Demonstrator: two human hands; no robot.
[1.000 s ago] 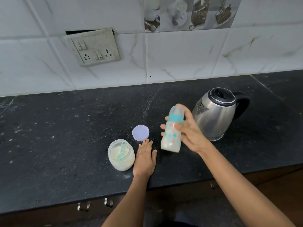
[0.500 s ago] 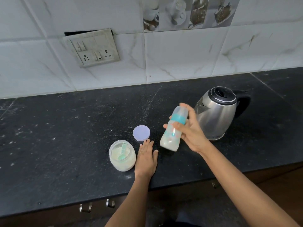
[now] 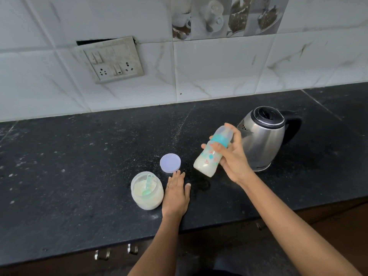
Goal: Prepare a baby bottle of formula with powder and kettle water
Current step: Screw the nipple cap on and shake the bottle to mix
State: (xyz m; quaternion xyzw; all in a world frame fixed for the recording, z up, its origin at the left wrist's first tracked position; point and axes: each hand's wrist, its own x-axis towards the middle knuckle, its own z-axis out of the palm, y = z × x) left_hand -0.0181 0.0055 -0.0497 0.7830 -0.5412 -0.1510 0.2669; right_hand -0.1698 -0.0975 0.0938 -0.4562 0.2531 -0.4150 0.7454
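Note:
My right hand (image 3: 232,156) is closed around a capped baby bottle (image 3: 209,158) with a teal collar, held tilted above the black counter (image 3: 79,166), its top leaning right toward the kettle. Milky white liquid fills its lower part. Just behind my right hand stands the steel kettle (image 3: 262,138), lid shut, black handle to the right. My left hand (image 3: 176,193) lies flat on the counter, fingers apart, holding nothing. Beside it on the left is the open powder jar (image 3: 147,193) with a teal scoop inside. The jar's lilac lid (image 3: 170,162) lies just beyond my fingertips.
A tiled wall with a switch and socket plate (image 3: 113,60) rises behind the counter. The counter's front edge runs just below my left wrist, with drawer handles (image 3: 102,253) underneath. Powder specks dot the counter surface.
The bottle in my right hand has tilted further, its top swinging right toward the kettle and its base lifting left. My left hand has stayed flat on the counter.

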